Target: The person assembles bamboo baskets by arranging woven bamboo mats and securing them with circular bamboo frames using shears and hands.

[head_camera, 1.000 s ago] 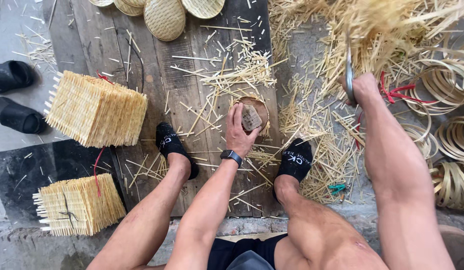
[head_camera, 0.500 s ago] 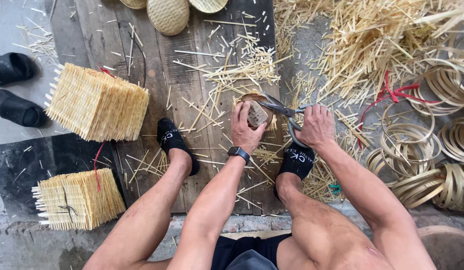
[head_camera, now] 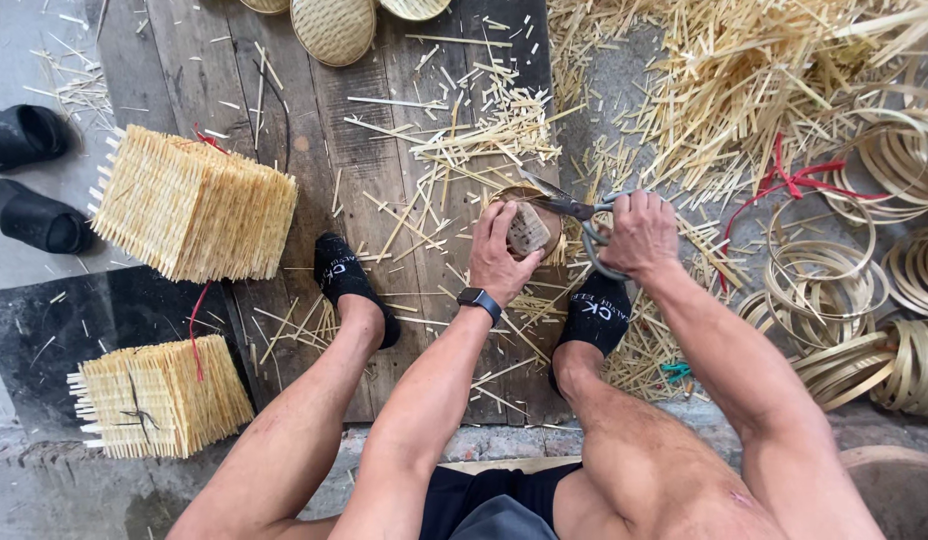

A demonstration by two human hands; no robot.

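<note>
Nearest, left hand (head_camera: 499, 255) is clamped on a small round woven bamboo piece (head_camera: 529, 230), held just above the dark wooden plank floor (head_camera: 314, 150). Right hand (head_camera: 639, 232), fingers closed through the handles of grey metal scissors (head_camera: 576, 210), sits just right of that piece; blades point left toward it, long axis near horizontal. Left of it, two square stacks of pale woven bamboo mats (head_camera: 196, 208) lie well apart. Beyond it, loose bamboo strips (head_camera: 484, 135) crowd the planks; little bare floor.

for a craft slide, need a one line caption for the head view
Seated person's left hand holds a small woven bamboo piece while the right hand works scissors at its edge.
</note>
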